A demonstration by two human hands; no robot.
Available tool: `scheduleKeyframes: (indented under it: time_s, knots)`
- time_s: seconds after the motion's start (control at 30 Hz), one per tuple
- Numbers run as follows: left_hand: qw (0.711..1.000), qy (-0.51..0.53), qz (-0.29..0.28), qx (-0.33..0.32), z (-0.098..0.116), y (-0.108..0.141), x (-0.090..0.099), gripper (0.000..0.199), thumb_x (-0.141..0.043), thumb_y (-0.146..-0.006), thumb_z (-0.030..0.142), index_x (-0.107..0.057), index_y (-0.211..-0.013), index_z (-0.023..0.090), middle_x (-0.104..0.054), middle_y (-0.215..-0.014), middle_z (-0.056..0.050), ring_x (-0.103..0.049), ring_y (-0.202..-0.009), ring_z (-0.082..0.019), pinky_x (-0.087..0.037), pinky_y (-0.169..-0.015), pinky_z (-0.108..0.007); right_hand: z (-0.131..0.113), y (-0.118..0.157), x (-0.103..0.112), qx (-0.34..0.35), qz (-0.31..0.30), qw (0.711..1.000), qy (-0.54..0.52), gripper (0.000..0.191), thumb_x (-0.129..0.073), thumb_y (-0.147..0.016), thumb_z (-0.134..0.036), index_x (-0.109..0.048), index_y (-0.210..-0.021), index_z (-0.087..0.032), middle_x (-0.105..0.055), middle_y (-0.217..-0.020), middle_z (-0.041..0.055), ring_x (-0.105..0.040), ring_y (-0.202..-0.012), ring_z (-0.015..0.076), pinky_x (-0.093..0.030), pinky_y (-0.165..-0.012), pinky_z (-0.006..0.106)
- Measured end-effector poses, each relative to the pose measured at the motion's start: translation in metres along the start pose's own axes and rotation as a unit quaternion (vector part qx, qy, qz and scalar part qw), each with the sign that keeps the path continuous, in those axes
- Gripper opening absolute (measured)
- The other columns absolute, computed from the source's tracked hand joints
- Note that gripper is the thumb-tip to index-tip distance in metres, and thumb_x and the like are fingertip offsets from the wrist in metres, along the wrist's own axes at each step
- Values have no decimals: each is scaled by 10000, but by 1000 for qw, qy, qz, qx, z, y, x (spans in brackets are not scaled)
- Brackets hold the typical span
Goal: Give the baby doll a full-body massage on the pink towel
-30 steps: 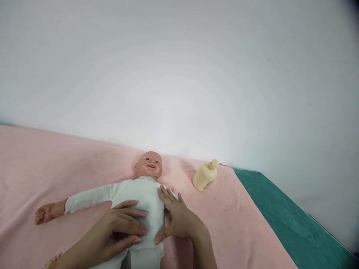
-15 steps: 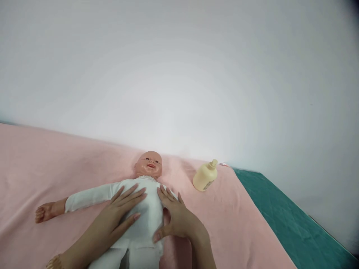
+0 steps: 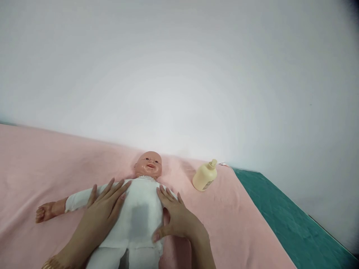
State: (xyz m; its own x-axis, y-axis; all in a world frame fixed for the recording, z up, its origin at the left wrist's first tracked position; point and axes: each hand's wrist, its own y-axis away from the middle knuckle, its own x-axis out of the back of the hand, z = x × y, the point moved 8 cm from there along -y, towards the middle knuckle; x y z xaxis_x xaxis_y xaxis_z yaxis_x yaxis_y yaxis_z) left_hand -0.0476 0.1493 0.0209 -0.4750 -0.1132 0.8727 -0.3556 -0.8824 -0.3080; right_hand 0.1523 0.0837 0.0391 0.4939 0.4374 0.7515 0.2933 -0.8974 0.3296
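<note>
A baby doll (image 3: 144,201) with a white cloth body lies on its back on a pink sheet (image 3: 238,224), head towards the wall. My left hand (image 3: 105,205) rests with fingers stretched out on the doll's shoulder and upper arm at the left of the picture. On the other side of the chest, my right hand (image 3: 175,216) is spread, its fingertips near the shoulder and its thumb at the side of the belly. A greyish patch shows on the doll's front between my hands. The doll's other arm is hidden by my right hand.
A pale yellow pump bottle (image 3: 205,176) stands on the sheet to the right of the doll's head. Beyond the sheet's right edge lies a green surface (image 3: 291,216). A plain white wall (image 3: 179,74) rises behind.
My left hand has slid left from the middle of the doll's chest to its shoulder and upper arm, uncovering the grey patch. My right hand has stayed in place.
</note>
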Motion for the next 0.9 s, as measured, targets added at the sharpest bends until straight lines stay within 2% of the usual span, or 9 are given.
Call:
scheduleKeyframes:
  time_s: [0.13, 0.2, 0.33, 0.43, 0.6, 0.77, 0.9]
  knots:
    - [1000, -16, 11, -1, -1, 1, -1, 531, -238, -991, 346, -537, -1412, 221, -528, -1443, -67, -377, -1419, -317, -155, -1148, -677, -8, 4, 2, -11, 3, 1000, 6, 1191, -752, -712, -640, -64, -1564, -171, 12, -1629, 68, 49, -1517, 245, 53, -1222, 513]
    - [1000, -15, 20, -6, -1, 1, -2, 519, -247, -993, 335, -535, -1414, 239, -543, -1432, -65, -390, -1413, -314, -168, -1146, -673, -21, 8, 4, -6, 8, 1000, 3, 1066, -695, -781, -638, -121, -1564, -199, -20, -1630, 57, 23, -1517, 249, 20, -1229, 514]
    - [999, -19, 41, -29, -2, 2, -4, 498, -285, -992, 333, -518, -1428, 275, -563, -1419, -66, -421, -1395, -323, -204, -1130, -672, -63, 20, -2, 89, 13, 995, -31, 731, -587, -887, -639, -319, -1512, -370, -198, -1616, -47, -100, -1515, 238, -24, -1247, 467]
    - [997, -32, 47, -48, -2, 3, -5, 502, -275, -991, 308, -520, -1426, 259, -574, -1406, -76, -448, -1374, -336, -227, -1109, -683, -85, 25, -17, 141, -23, 989, -36, 637, -520, -894, -685, -351, -1470, -471, -286, -1584, -104, -161, -1507, 238, 1, -1241, 501]
    - [995, -45, 56, -68, -3, 4, -8, 515, -267, -984, 277, -487, -1450, 262, -574, -1410, -77, -447, -1376, -329, -231, -1107, -668, -96, 21, -27, 167, -46, 985, -24, 633, -440, -938, -656, -293, -1508, -422, -264, -1592, -79, -148, -1509, 204, 25, -1243, 420]
    - [996, -28, 61, -57, -7, 5, -9, 529, -253, -984, 293, -471, -1463, 240, -572, -1410, -99, -445, -1377, -326, -204, -1122, -660, -94, 14, -21, 157, -12, 988, -3, 580, -379, -1018, -556, -238, -1542, -354, -177, -1620, -50, -54, -1517, 202, 21, -1231, 501]
    - [996, -21, 68, -54, -6, 5, -8, 522, -246, -988, 290, -517, -1431, 237, -581, -1399, -99, -453, -1375, -309, -201, -1138, -641, -86, 3, -23, 132, 12, 991, 17, 653, -395, -998, -587, -196, -1558, -318, -102, -1630, -39, -12, -1518, 209, 49, -1218, 528]
